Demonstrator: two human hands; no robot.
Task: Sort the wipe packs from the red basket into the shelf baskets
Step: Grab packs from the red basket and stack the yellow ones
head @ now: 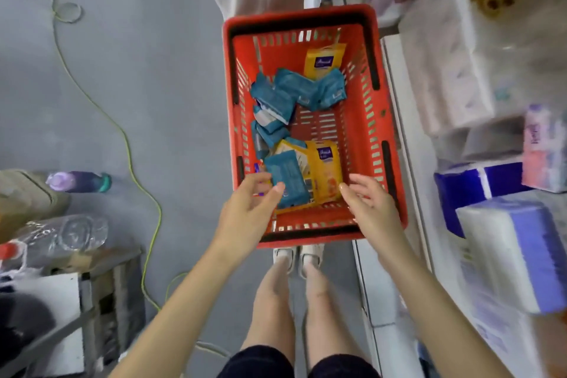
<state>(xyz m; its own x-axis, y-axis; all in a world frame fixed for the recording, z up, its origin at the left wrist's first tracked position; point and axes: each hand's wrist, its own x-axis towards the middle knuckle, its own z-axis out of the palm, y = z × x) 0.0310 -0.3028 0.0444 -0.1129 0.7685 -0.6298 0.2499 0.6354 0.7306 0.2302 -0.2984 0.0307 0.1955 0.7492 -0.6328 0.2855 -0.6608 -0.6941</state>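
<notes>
head view: my left hand point(250, 204) and right hand point(368, 202) hover open over the red basket point(302, 14), holding nothing. teal packs point(291, 92) and yellow packs point(326, 169) lie inside, so i judge much sorting is left; shelf baskets aren't in view.

A basket point(225, 70) sits on the floor point(153, 70) at centre frame, wipe packs point(294, 92) heaped along its left side and near end. Shelving point(408, 138) stacked with tissue packs point(445, 77) fills the right of the frame; a bottle point(78, 182) and a cable point(129, 147) lie on the floor at left.
</notes>
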